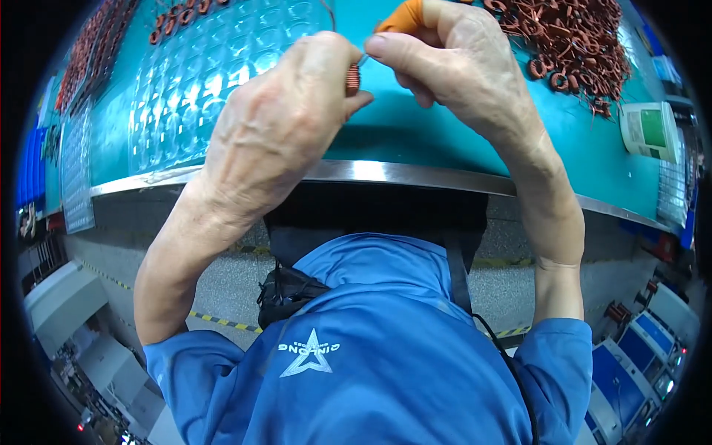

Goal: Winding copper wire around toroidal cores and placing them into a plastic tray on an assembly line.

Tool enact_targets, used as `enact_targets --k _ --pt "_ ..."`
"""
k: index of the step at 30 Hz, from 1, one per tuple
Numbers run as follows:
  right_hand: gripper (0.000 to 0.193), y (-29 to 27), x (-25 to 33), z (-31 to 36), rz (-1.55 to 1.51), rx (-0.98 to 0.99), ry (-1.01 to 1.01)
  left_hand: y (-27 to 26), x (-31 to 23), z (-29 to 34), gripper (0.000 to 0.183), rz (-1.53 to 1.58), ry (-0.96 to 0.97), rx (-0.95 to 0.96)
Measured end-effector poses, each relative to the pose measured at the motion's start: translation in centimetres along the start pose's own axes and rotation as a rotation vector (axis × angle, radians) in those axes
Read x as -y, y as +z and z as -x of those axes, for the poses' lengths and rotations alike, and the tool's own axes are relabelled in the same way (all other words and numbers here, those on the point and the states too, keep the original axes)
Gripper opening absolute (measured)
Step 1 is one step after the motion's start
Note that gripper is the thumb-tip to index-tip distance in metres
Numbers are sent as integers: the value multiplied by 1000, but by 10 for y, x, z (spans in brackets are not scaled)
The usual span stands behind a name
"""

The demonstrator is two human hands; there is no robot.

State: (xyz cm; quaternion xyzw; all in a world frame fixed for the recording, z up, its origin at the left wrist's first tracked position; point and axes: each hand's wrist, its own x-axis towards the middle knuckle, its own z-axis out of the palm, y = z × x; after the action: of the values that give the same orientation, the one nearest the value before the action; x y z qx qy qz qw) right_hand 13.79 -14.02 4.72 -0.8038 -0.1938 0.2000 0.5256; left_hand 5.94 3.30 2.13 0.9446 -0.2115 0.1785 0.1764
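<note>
Over the near part of the green work surface, my left hand (pixel 278 111) is closed around a small copper-wound ring coil (pixel 353 79). Most of that coil is hidden behind the fingers; a strip of its reddish windings shows beside the thumb. My right hand (pixel 463 63) is just to the right, with an orange finger cover (pixel 403 16) on one finger. Its thumb and covered finger pinch at the end of a thin wire lead (pixel 363 59) that runs from the coil. The other fingers curl underneath.
A clear plastic tray (pixel 174 100) with round pockets lies at left, with several coils (pixel 182 15) at its far end. Stacked coils (pixel 93 52) stand far left. A big coil heap (pixel 571 44) is at right, near a white tub (pixel 645 132). A metal edge (pixel 371 170) borders the table.
</note>
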Motion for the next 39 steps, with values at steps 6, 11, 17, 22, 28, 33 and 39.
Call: enact_targets --k 6,11,17,22,28,33,39 --pt "23 -7 -3 1 -58 -149 -257 -1 -2 -11 25 857 -319 -36" --pt "23 -23 0 -3 -525 96 -40 6 5 -13 36 1211 -129 -47" --pt "24 -18 -11 -4 -576 180 -110 0 -8 -11 34 1384 -307 -114" --pt "31 -5 -16 -1 -521 193 42 11 -6 8 28 1481 -453 -125" --pt "44 5 -18 1 -578 222 -9 -11 -3 10 19 1274 -490 -45" --pt "57 8 -26 -6 -618 309 -28 -8 1 9 20 1117 -431 59" --pt "36 16 -31 -9 -679 220 85 6 -2 7 26 819 -372 -11"
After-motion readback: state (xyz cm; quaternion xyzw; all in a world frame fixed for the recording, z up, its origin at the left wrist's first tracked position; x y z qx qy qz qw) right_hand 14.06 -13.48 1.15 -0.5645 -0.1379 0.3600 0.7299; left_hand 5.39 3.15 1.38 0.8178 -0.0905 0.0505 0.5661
